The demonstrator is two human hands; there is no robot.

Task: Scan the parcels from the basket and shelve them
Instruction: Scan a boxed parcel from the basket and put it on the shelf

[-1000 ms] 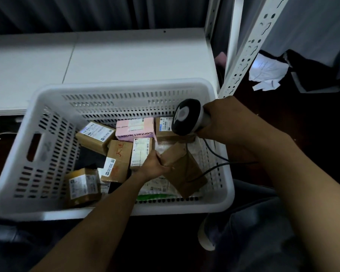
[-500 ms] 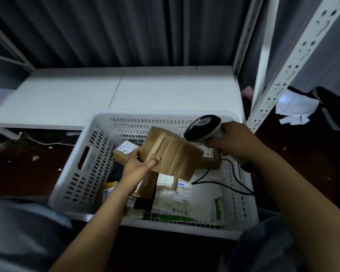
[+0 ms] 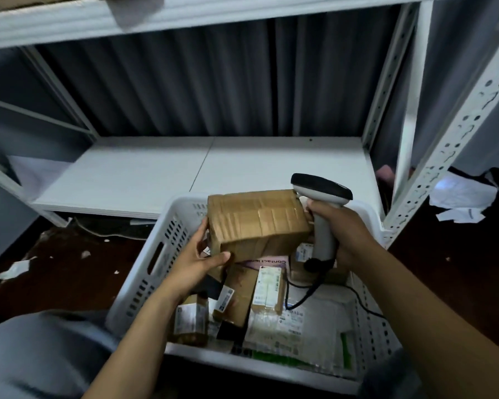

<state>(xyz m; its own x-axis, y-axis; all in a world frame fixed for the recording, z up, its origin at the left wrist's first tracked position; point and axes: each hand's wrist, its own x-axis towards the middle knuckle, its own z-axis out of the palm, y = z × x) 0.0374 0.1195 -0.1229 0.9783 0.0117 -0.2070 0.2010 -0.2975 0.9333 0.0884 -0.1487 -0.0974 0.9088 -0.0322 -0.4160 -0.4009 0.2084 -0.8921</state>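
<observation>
My left hand (image 3: 198,259) grips a brown taped cardboard parcel (image 3: 257,221) by its lower left corner and holds it above the white plastic basket (image 3: 147,272). My right hand (image 3: 342,228) grips the handle of a grey barcode scanner (image 3: 321,197), whose dark head sits just right of the parcel's top edge. The scanner's black cable hangs down into the basket. Several smaller labelled parcels (image 3: 268,286) and flat white mailers (image 3: 291,323) lie inside the basket. No label shows on the parcel's visible faces.
A white shelf board (image 3: 202,168) runs behind the basket, with another shelf (image 3: 185,12) above it. A perforated white upright (image 3: 455,139) stands at the right. Crumpled paper (image 3: 458,197) and scraps lie on the dark floor. Grey trousers (image 3: 41,349) fill the lower left.
My left hand has lifted the brown parcel out of the basket and up beside the scanner. The scanner now stands upright in my right hand, and my view has tilted up toward the shelves.
</observation>
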